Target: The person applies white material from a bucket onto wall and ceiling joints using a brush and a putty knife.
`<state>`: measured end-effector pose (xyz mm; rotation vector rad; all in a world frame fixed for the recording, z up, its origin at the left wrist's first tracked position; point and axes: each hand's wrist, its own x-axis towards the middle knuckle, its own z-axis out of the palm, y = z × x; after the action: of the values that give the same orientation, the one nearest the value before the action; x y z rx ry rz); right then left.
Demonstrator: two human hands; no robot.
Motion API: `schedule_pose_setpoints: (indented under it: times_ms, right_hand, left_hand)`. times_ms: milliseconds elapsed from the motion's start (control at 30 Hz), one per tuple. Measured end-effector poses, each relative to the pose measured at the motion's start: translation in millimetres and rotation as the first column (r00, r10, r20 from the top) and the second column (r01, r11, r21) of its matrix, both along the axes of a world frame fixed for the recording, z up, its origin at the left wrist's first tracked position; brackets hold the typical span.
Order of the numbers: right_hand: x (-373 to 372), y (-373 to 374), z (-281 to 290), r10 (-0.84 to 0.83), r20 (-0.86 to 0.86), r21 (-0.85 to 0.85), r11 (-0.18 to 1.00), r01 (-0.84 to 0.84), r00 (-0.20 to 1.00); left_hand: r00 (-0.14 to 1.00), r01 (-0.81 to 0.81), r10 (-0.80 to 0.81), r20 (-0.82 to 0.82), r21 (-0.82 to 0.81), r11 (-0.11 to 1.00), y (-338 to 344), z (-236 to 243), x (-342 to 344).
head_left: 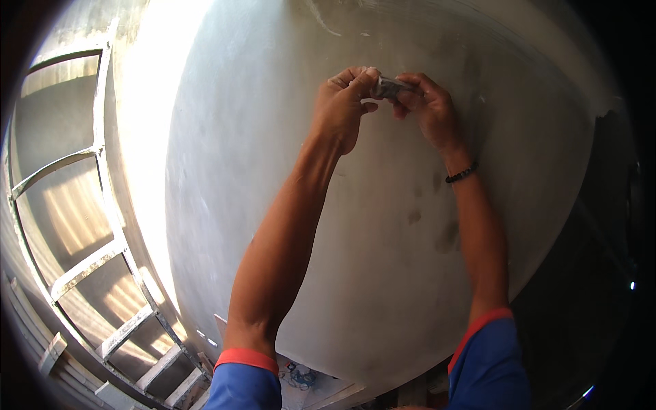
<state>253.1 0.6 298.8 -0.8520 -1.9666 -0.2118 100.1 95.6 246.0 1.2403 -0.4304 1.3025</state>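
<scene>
Both my hands are raised in front of a smooth grey wall (383, 260) with darker smudges on it. Between them is a small grey folded piece (388, 87), its material too unclear to name. Thumb and fingers of my left hand (342, 106) pinch its left end. At the other end, my right hand (434, 113) grips it with bent fingers, which partly cover it. A dark beaded bracelet (462, 173) circles my right wrist. Whether the piece touches the wall, I cannot tell.
A paint-spattered ladder (101, 123) leans at the left, beside a strip of bright light. Long pale boards (58, 372) lie at lower left. Tangled cord (298, 376) shows low down, between my arms. Deep shadow fills the right side.
</scene>
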Motion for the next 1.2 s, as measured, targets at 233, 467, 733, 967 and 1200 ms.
schedule_pose_setpoints:
  times_ms: [233,467,733,967,1200]
  right_hand:
    - [0,-2,-2,0.101,-0.111,0.031,0.995,-0.099,0.989]
    - [-4,2,-2,0.188,-0.293,0.055,0.982,-0.18,0.938]
    - [12,3,12,0.368,-0.397,0.071,0.926,-0.372,0.841]
    - [3,-6,18,0.291,-0.495,0.037,0.948,-0.315,0.819]
    - [4,-30,27,0.203,-0.52,0.028,0.975,-0.221,0.83]
  left_hand:
    - [0.994,-0.011,0.009,0.113,0.014,1.0,5,19,4]
    - [0.723,-0.624,0.584,0.37,-0.014,0.782,35,9,45]
    - [0.382,-0.896,0.748,0.543,0.018,0.445,45,-2,59]
    - [0.378,-0.9,0.735,0.562,0.037,0.435,44,-5,61]
    - [0.335,-0.927,0.756,0.562,0.052,0.372,45,-5,60]
